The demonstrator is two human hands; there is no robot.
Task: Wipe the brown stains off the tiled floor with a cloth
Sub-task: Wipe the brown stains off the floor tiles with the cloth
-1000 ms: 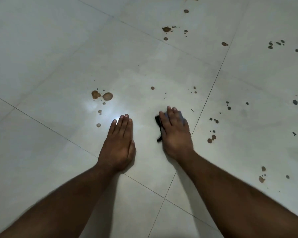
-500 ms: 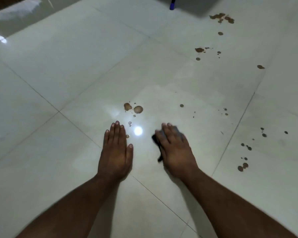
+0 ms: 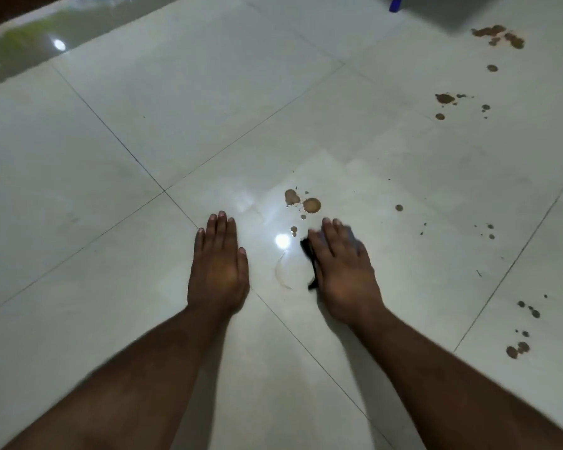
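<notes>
2 hands are down on the pale tiled floor, both bare forearms reaching in from the bottom edge. Left hand lies flat, palm down, fingers straight and together, grasping nothing, planted right on a grout line where 4 tiles meet just beyond it. Right hand presses flat on a dark cloth, fingers stretched out and blurred at the tips; only a thin black edge of the cloth peeks out along the thumb side, the rest is hidden under the palm. Just ahead of those fingers sit 2 big brown stains side by side, with smaller drops trailing down toward the cloth, nearly touching it. A faint curved smear shows on the tile between the hands, beside a bright spot of reflected light. More brown splashes lie far up on the right, further spots below them, and dark specks run down the right-hand tile. A blue object pokes in at the top edge.
</notes>
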